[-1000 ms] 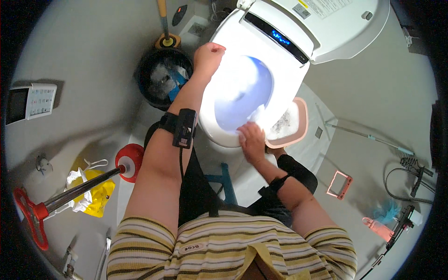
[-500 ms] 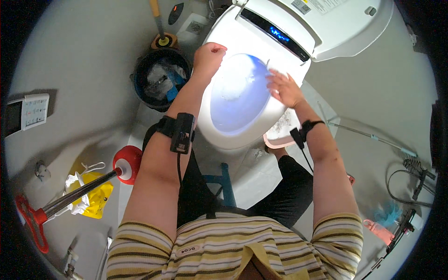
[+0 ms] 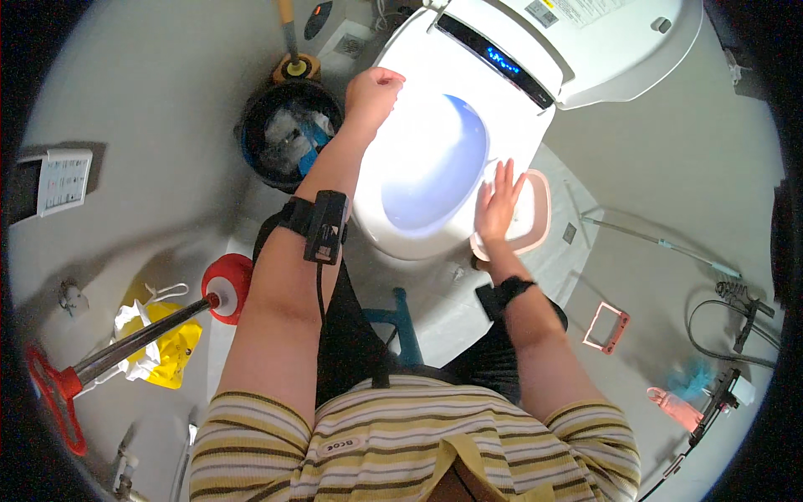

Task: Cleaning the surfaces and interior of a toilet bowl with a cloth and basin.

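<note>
The slantwise white oval toilet seat (image 3: 373,191) is flanked by the curled left hand (image 3: 371,97), contents indiscernible, and, nearer its front, the outstretched right hand (image 3: 498,207).

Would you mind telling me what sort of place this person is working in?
It looks like a bathroom: the person leans over a white toilet with its lid raised, a red-cupped plunger is on the left, and what seems to be a blue bath puff is on the right.

A red plunger (image 3: 146,338) crosses before a yellow bag (image 3: 179,356), with a black bin (image 3: 258,166) beyond.
</note>
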Available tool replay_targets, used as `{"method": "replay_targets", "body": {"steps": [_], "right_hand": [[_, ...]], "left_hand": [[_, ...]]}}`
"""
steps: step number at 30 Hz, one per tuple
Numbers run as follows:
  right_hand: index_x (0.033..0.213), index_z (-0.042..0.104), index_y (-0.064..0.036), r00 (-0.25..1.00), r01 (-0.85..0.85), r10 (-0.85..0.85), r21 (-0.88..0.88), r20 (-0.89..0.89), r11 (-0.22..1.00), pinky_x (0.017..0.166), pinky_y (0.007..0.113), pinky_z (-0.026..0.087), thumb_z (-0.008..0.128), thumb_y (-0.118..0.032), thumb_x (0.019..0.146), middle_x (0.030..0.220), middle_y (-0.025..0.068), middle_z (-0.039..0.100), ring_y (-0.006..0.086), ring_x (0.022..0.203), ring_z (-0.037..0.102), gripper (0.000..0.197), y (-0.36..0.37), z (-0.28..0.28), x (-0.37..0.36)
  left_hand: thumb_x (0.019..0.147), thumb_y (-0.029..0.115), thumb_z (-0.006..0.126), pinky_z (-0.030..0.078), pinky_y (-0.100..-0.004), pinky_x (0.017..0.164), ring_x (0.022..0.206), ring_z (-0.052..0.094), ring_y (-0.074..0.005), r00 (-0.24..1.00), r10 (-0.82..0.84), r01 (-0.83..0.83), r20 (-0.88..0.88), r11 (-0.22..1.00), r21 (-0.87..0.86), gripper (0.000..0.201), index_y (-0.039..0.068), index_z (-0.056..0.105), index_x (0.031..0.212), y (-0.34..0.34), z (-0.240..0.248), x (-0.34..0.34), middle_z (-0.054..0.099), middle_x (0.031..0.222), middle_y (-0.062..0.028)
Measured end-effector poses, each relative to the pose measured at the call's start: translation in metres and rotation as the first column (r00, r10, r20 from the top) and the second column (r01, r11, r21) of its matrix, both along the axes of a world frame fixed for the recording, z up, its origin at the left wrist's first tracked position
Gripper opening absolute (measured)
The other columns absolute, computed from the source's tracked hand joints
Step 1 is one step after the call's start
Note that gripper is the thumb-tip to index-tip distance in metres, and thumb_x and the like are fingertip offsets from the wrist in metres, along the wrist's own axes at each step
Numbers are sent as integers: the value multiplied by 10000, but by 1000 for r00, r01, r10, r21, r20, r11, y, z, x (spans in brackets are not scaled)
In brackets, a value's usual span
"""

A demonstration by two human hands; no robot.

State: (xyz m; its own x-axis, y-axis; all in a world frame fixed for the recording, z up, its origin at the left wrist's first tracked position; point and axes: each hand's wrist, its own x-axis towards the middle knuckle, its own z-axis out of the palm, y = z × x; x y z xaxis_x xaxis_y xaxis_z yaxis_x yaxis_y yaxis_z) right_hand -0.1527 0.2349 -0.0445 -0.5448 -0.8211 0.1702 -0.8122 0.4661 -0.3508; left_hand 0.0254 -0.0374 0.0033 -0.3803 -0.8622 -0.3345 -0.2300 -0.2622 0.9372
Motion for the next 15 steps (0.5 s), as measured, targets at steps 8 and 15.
{"method": "replay_targets", "body": {"steps": [8,15], "right_hand": [[1468,381,-132,940,-329,293,227,177,917,1084,565,301,715,-161,817,1446,116,460,328,1390,373,733,47,20,160],[1413,412,-49,907,-416,417,275,58,867,957,500,401,817,-161,697,1238,148,541,322,1138,523,831,23,17,168]], "left_hand": [[889,146,620,522,-267,671,785,643,-136,999,21,-21,-45,1000,14,174,57,713,1006,0,2,7,680,896,-29],[894,136,616,514,-269,637,755,635,-128,998,53,-55,-14,991,-118,157,63,705,1000,-10,-25,17,665,872,-19]]}}
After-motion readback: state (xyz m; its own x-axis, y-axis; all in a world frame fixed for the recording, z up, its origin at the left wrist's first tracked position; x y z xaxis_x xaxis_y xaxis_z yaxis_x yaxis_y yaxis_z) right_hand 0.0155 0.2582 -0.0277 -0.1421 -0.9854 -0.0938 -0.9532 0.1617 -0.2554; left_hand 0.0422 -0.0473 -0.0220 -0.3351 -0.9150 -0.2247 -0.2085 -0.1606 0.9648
